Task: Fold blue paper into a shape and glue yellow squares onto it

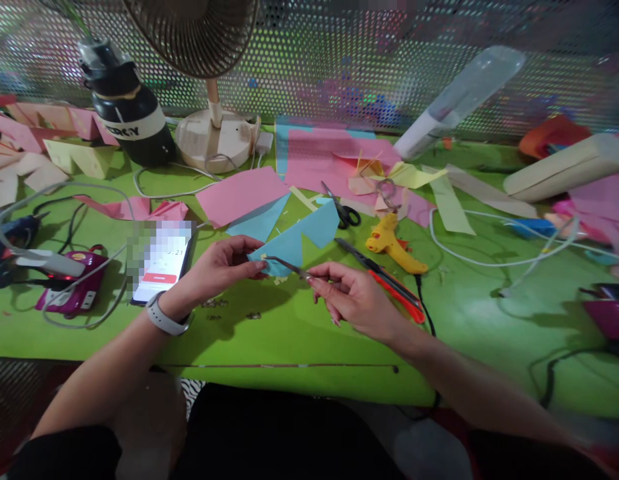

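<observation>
My left hand, wearing a pale watch band, pinches the edge of a light-blue paper piece above the green tabletop. In my right hand is a thin pair of metal tweezers, gripped between thumb and fingers. Their tip reaches over the blue paper, close to my left fingertips, where a tiny yellowish bit shows. Whether the tips clamp that bit is too small to tell. Below the hands, a few small scraps lie on the table.
Just right of my hands lie a red-orange utility knife, a yellow glue gun and black scissors. A phone and purple power strip are at left. Behind stand a fan, a dark bottle and colored paper.
</observation>
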Available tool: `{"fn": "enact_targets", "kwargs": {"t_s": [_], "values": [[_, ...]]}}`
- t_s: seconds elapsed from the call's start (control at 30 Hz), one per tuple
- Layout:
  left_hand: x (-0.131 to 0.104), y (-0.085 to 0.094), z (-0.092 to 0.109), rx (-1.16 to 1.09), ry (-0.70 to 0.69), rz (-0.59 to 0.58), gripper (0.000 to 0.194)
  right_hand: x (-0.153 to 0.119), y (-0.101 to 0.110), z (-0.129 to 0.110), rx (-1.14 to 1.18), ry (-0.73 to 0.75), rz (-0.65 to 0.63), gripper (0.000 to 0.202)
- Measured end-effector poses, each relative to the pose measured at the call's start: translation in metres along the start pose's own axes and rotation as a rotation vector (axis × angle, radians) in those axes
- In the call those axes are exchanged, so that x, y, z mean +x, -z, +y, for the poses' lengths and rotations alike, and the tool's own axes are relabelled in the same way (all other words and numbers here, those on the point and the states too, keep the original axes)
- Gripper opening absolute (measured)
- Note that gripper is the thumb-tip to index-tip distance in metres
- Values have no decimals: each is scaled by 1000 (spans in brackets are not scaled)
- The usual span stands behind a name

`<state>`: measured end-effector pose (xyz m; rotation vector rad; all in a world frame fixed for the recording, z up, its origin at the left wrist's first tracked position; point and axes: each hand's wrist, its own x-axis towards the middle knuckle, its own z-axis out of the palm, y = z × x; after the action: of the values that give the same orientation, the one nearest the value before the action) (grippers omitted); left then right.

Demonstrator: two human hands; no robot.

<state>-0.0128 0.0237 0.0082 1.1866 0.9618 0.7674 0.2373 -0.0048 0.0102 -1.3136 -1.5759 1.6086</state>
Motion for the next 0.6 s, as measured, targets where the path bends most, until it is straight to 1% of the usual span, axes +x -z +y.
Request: {"fn": "enact_targets", "kwargs": {"t_s": [0.2, 0.6], "values": [[0, -1, 0, -34, -26, 1, 33, 0, 1, 1, -3, -5, 6, 29], [1, -1, -1, -56, -18, 18, 36, -1, 1, 0, -8, 2, 13, 32]]}}
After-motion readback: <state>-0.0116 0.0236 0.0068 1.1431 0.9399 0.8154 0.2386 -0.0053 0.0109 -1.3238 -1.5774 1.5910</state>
